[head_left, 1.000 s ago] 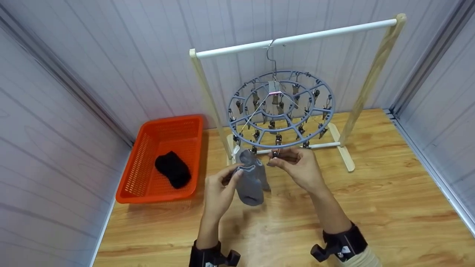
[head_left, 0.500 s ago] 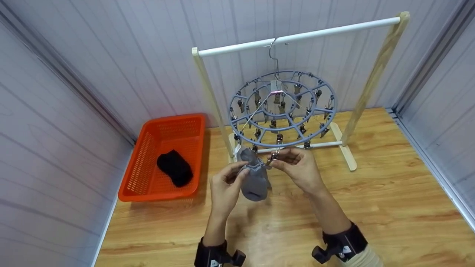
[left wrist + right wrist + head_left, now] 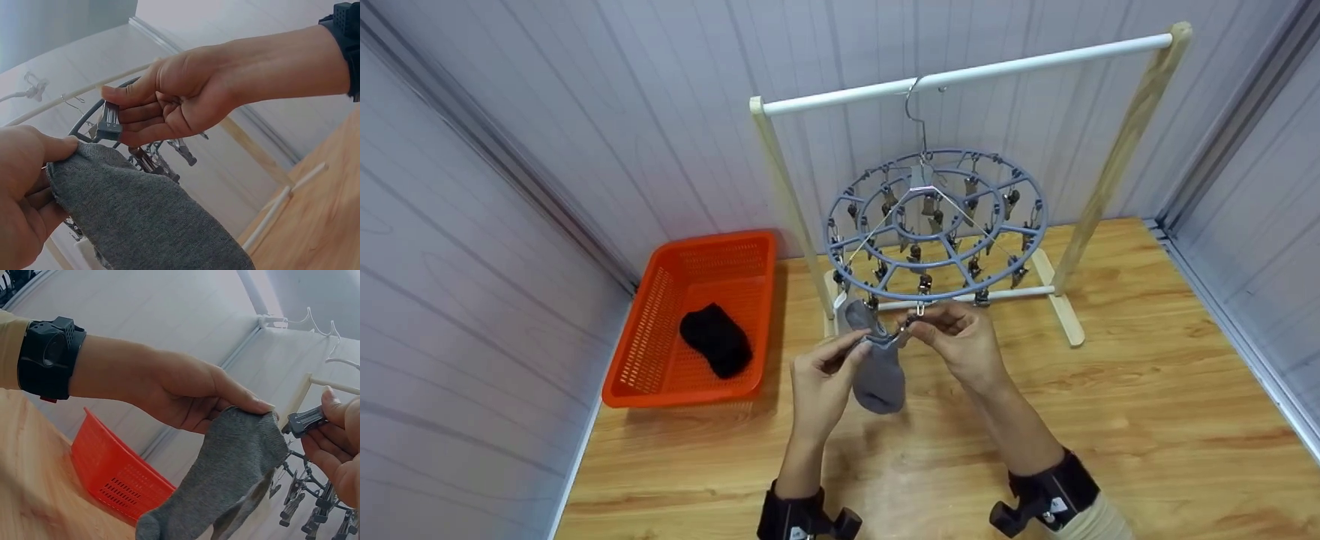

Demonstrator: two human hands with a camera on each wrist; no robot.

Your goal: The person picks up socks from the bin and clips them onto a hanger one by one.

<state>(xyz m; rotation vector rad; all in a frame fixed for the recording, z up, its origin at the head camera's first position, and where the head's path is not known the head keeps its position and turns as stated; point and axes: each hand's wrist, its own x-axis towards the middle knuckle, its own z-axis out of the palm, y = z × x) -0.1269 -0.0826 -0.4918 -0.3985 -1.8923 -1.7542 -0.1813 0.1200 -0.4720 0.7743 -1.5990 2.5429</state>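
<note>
My left hand point(image 3: 821, 382) pinches the cuff of a grey sock point(image 3: 880, 382), which hangs toe down below the fingers. With thumb and fingers my right hand point(image 3: 964, 341) grips a dark clip point(image 3: 108, 122) that hangs from the round clip hanger point(image 3: 1014, 228). The clip's mouth is right at the sock's cuff in both wrist views, near my left thumb. Behind the held sock, another grey sock point(image 3: 855, 313) hangs at the hanger's front left, partly covered by it.
The hanger hooks over the white rod point(image 3: 1035, 65) of a wooden-legged rack. Several other clips dangle around its rings. To the left, an orange basket point(image 3: 682, 400) on the wood-look floor holds a black bundled sock point(image 3: 716, 341). Panelled walls stand behind and at both sides.
My left hand has moved right with the grey sock, closing the gap to the clip. The clip in my right hand has tilted toward the cuff, and the hanger has shifted slightly.
</note>
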